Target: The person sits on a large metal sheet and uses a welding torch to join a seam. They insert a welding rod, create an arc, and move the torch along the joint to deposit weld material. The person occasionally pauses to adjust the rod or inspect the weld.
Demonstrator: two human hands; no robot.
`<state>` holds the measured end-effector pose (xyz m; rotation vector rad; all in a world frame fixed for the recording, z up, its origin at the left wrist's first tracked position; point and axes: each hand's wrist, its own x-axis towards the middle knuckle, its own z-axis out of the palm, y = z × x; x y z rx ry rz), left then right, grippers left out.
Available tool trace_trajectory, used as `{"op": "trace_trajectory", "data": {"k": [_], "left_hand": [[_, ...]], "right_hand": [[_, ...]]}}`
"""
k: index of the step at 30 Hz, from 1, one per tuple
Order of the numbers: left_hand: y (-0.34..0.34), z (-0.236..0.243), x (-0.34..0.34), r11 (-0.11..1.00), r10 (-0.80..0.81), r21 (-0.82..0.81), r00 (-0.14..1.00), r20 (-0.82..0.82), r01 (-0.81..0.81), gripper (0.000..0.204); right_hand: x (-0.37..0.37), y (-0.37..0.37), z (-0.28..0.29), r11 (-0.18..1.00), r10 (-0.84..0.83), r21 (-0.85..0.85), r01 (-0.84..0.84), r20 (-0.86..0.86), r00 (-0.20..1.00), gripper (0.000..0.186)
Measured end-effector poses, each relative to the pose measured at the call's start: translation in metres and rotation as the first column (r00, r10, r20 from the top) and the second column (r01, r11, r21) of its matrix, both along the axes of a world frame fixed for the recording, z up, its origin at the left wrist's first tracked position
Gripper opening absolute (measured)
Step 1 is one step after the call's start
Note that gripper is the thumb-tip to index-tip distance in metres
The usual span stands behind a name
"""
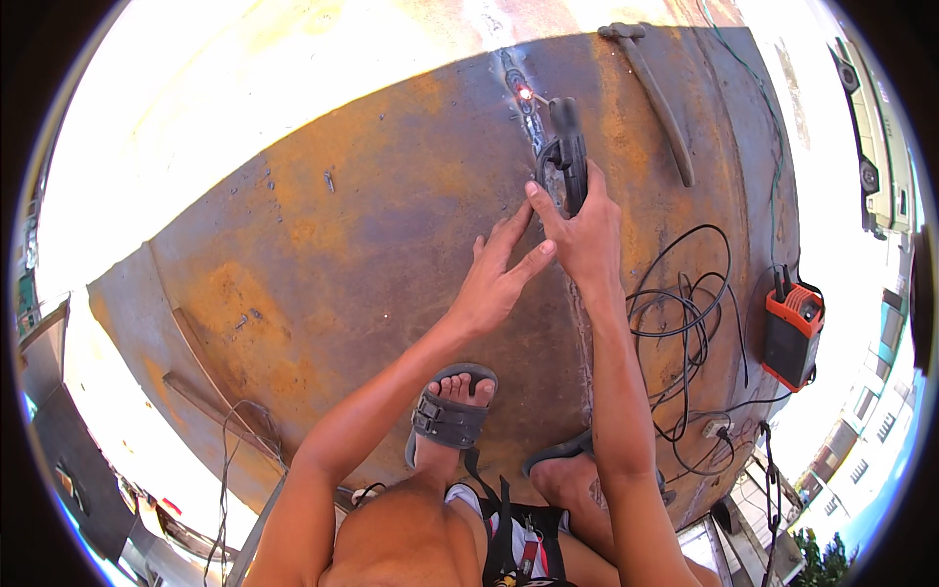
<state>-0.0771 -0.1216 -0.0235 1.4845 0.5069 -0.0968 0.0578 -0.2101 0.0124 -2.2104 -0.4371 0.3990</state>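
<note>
My right hand (587, 240) grips a black welding electrode holder (569, 132). A thin rod reaches from its head to a glowing spot (525, 94) on a weld seam (533, 129) across the rusty curved metal plate (391, 215). Just left of the holder is my left hand (491, 281), with fingers stretched and spread. Its index fingertip comes close to the right hand; whether they touch, I cannot tell. Nothing shows in that left hand.
A hammer (657, 98) lies at the far right of the plate. Coiled black cables (690, 323) spread near an orange-and-black welding machine (792, 338). My sandalled foot (452, 411) rests on the plate. Metal strips (220, 411) lie at left. Parked vehicles (871, 137) stand beyond the right edge.
</note>
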Motion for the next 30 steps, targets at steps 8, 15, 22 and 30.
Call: {"op": "trace_trajectory", "data": {"k": [8, 15, 22, 30], "left_hand": [[0.003, -0.006, -0.002, 0.985, 0.127, -0.123, 0.99, 0.057, -0.12, 0.084], [0.004, 0.025, -0.003, 0.808, 0.391, -0.437, 0.915, -0.102, -0.394, 0.075], [0.009, 0.044, -0.019, 0.663, 0.559, -0.434, 0.789, -0.255, -0.61, 0.056], [0.036, 0.051, -0.051, 0.551, 0.751, -0.338, 0.63, -0.197, -0.763, 0.042]], "right_hand": [[-0.007, -0.004, 0.007, 1.0, -0.007, 0.026, 0.008, -0.027, 1.0, 0.069], [-0.056, -0.01, 0.003, 0.986, 0.14, 0.056, -0.157, 0.223, 0.965, 0.062], [-0.1, -0.007, 0.046, 0.883, 0.455, -0.223, -0.412, 0.194, 0.869, 0.061], [-0.014, -0.012, 0.182, 0.904, 0.406, -0.153, -0.399, 0.019, 0.913, 0.051]]}}
